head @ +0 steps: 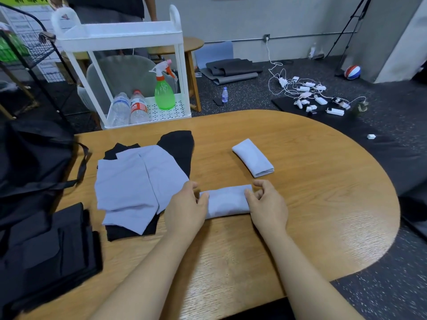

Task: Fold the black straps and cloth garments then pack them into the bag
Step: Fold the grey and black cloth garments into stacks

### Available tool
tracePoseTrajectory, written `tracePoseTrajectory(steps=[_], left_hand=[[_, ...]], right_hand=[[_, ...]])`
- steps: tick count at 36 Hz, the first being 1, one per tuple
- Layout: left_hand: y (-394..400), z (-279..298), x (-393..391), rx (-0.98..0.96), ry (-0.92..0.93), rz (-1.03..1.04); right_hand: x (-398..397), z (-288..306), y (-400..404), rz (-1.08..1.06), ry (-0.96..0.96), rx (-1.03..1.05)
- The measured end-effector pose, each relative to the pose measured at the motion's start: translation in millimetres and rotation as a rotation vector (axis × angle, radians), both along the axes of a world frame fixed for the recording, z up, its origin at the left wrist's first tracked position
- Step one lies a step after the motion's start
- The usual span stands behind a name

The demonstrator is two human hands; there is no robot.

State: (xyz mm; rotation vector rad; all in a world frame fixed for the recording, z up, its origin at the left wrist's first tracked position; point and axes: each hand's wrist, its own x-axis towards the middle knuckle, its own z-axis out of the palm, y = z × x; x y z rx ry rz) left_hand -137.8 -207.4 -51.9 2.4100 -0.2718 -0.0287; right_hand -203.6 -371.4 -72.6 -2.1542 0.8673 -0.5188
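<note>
Landmark: the wooden table; every place below is given from it.
Your left hand: it sits near the middle of the table at the left end of the folded white cloth. Your thumb and curled fingers pinch that end.
Your right hand: it sits at the right end of the same cloth. Your thumb touches the cloth's edge and your fingers are curled above it; you seem to pinch that end, though the grip is partly hidden.
Folded white cloth: a short roll lying flat on the table between your two hands, its long side running left to right.
Second folded white cloth: lying on the table farther from you than the one you hold, apart from it and turned at an angle.
Unfolded white cloths: spread flat on the table's left half, overlapping one another, just beside your left hand.
Black garments: under the white cloths, showing at the far and near edges of that pile.
Black bag: at the table's left end, its strap trailing onto the tabletop.
Folded black cloth: at the table's near left corner, in a stack.
White cart: standing on the floor beyond the table's far left edge, with a green spray bottle and two water bottles on its lower shelf.
</note>
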Motion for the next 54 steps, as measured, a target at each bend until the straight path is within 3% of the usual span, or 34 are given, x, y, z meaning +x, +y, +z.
tracePoseTrajectory(steps=[6,9,13,16,19,25,35,39,43,54], left_hand=[[14.0,-5.4,0.7,0.019,-0.092,0.023],[14.4,-3.0,-7.1,0.103,-0.23,-0.027],[1.8,0.3,-19.4,0.177,-0.38,-0.297],[-7.6,-0.2,-23.8,0.382,-0.255,-0.476],[-4.2,-7.5,-29.0,0.51,-0.093,-0.521],[6.6,-22.2,-30.4,0.604,-0.119,-0.543],[13.0,-17.2,-26.6,0.589,-0.104,-0.507],[16.1,-8.5,-31.7,0.538,-0.134,-0.442],[9.6,-0.2,-48.5,0.413,-0.258,-0.378],[-10.6,-3.7,-41.2,0.489,-0.26,-0.399]], right_hand=[[-13.4,5.0,-4.8,-0.047,-0.112,0.047],[-20.6,6.3,-2.0,0.022,-0.1,-0.202],[-18.0,3.3,13.1,0.377,-0.006,-0.674],[-15.3,-4.4,23.4,0.538,0.131,-0.807],[-18.9,-14.5,22.0,0.527,0.23,-0.813],[-23.3,-23.3,19.8,0.504,0.292,-0.715],[-35.1,-11.9,16.8,0.524,0.337,-0.465],[-48.6,-1.9,10.6,0.471,0.206,-0.358],[-58.7,3.1,3.6,0.403,0.005,-0.413],[-56.1,-9.9,-9.4,0.49,0.067,-0.778]])
